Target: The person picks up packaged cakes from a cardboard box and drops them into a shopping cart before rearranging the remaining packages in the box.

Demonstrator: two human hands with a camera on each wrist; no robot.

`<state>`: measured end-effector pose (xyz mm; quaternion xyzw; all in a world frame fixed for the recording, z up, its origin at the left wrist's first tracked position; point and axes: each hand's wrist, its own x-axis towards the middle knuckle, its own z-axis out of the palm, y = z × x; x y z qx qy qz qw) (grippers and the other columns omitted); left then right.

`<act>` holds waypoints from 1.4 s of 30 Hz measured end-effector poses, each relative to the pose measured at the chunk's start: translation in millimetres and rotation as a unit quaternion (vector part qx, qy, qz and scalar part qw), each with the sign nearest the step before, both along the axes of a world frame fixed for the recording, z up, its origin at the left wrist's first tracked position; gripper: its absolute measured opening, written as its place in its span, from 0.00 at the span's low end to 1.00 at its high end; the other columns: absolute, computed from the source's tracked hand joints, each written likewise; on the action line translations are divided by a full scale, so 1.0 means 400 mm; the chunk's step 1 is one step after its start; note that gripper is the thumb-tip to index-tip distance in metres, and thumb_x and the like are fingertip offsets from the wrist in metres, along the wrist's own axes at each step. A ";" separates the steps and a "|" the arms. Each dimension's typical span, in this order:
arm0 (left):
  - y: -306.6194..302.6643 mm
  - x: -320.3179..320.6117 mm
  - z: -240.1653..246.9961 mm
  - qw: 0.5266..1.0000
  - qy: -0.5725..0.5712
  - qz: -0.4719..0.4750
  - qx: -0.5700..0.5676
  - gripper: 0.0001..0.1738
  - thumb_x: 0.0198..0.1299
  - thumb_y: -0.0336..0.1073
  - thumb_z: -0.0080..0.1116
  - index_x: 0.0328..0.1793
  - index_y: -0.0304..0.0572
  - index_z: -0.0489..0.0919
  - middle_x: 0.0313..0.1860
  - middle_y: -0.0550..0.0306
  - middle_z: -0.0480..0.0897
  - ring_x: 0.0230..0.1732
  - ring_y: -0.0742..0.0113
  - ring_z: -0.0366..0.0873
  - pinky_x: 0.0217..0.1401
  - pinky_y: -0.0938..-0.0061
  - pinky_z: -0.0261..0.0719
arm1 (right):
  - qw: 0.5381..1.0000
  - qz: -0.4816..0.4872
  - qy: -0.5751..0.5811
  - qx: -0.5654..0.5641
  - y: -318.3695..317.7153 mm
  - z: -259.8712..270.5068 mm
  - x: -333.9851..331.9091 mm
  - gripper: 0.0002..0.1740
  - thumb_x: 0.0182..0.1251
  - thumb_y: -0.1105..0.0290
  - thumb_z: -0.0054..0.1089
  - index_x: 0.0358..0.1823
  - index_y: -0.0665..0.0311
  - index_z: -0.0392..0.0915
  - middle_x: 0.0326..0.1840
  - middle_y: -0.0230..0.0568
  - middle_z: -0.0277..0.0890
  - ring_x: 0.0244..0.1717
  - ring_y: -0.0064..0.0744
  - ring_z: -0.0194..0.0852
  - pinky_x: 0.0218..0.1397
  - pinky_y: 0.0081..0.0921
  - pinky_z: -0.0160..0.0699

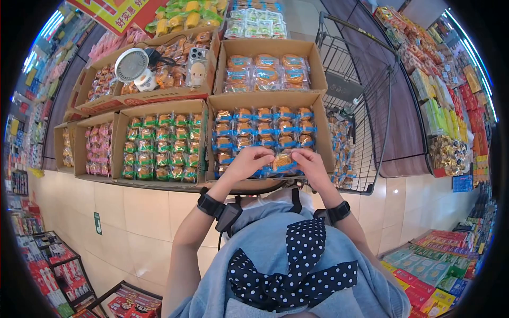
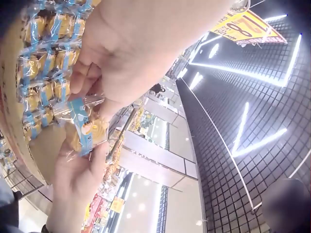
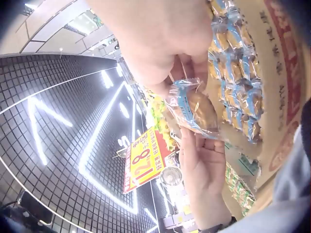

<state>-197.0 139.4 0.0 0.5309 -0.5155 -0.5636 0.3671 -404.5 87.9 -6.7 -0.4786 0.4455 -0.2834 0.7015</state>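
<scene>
A small wrapped cake (image 1: 282, 163) in clear plastic with a blue band is held between both hands, over the front of an open cardboard box (image 1: 327, 132) of similar cakes. My left hand (image 1: 248, 164) pinches one end of its wrapper. The opposite end is pinched by my right hand (image 1: 314, 169). In the left wrist view the blue band crosses the golden cake (image 2: 98, 132). From the right wrist, the clear wrapper shows the browned cake (image 3: 201, 109) lying between the fingers of both hands.
Green-banded cakes (image 1: 161, 146) fill the neighbouring box. A phone (image 1: 197, 66) and a white handheld fan (image 1: 131, 64) lie on the packs behind. A wire shopping cart (image 1: 366, 127) stands at the right. A red and yellow price sign (image 3: 146, 158) hangs above.
</scene>
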 end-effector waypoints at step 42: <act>-0.096 0.119 -0.252 0.899 -0.436 0.038 -0.019 0.28 0.43 0.30 0.62 0.55 0.45 0.71 0.43 0.45 0.72 0.45 0.47 0.72 0.46 0.60 0.73 | 0.846 0.262 0.301 -0.354 -0.184 -0.281 0.162 0.19 0.42 0.70 0.64 0.38 0.64 0.74 0.37 0.48 0.71 0.43 0.48 0.66 0.47 0.37 0.68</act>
